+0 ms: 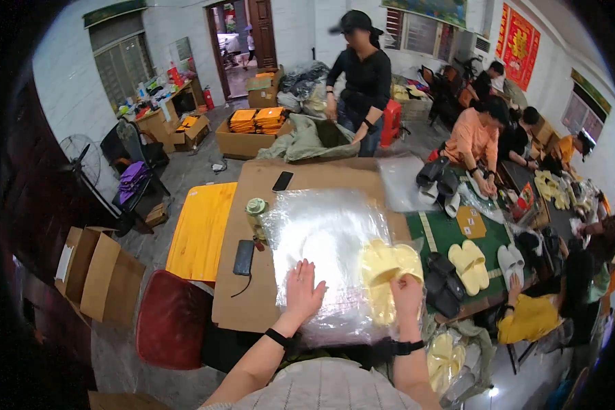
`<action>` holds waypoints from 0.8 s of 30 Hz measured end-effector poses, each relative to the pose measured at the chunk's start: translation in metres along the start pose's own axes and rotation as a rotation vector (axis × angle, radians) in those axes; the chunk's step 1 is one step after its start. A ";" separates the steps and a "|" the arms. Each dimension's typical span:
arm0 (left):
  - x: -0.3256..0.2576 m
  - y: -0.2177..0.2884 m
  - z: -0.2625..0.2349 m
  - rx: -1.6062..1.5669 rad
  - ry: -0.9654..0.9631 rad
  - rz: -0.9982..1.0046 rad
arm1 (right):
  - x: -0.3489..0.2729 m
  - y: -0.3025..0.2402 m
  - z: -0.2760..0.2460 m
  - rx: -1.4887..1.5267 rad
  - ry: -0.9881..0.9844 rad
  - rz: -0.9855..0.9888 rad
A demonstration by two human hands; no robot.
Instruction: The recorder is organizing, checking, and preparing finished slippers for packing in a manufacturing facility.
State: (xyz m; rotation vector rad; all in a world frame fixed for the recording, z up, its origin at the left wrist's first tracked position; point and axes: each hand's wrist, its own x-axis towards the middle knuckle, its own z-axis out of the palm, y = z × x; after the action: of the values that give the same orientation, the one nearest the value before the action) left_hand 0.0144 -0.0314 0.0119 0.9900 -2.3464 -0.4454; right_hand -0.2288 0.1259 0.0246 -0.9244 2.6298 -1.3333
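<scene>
My left hand (304, 292) lies flat with its fingers stretched out on a stack of clear plastic bags (321, 222) on the cardboard-covered table. At the right side of that stack, a pair of pale yellow slippers (381, 263) sits inside a clear bag. My right hand (408, 294) is closed over the right slipper, its fingers curled and pinching the bag's plastic. Exactly what lies between those fingertips is partly hidden. To the right are black slippers (445, 283) and another yellow pair (469, 266), lying on a green mat (424, 236).
A green-lidded bottle (256, 212), a dark power bank (243, 257) with a cord and a phone (283, 181) stand left of the bags. A person in black (357, 75) handles a large sack (314, 140) across the table. More people sit at the right. A red chair (171, 321) is at the left.
</scene>
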 end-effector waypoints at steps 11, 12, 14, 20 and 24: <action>0.014 -0.011 0.002 0.033 -0.039 0.033 | -0.139 0.174 -0.147 -0.297 0.223 0.626; 0.014 -0.015 0.007 0.024 -0.040 0.054 | -0.152 0.194 -0.155 -0.304 0.247 0.659; 0.012 -0.016 0.011 0.074 -0.052 0.098 | -0.183 0.242 -0.172 -0.513 0.226 0.815; 0.008 -0.007 0.010 0.081 -0.068 0.106 | -0.198 0.298 -0.189 -0.449 0.145 1.031; 0.008 -0.003 0.008 0.071 -0.068 0.084 | -0.194 0.335 -0.139 -0.532 0.020 0.992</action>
State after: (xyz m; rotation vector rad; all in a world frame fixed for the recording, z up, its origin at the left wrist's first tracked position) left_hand 0.0064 -0.0385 0.0067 0.9177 -2.4695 -0.3705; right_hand -0.2746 0.4789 -0.1806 0.4177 2.7980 -0.4074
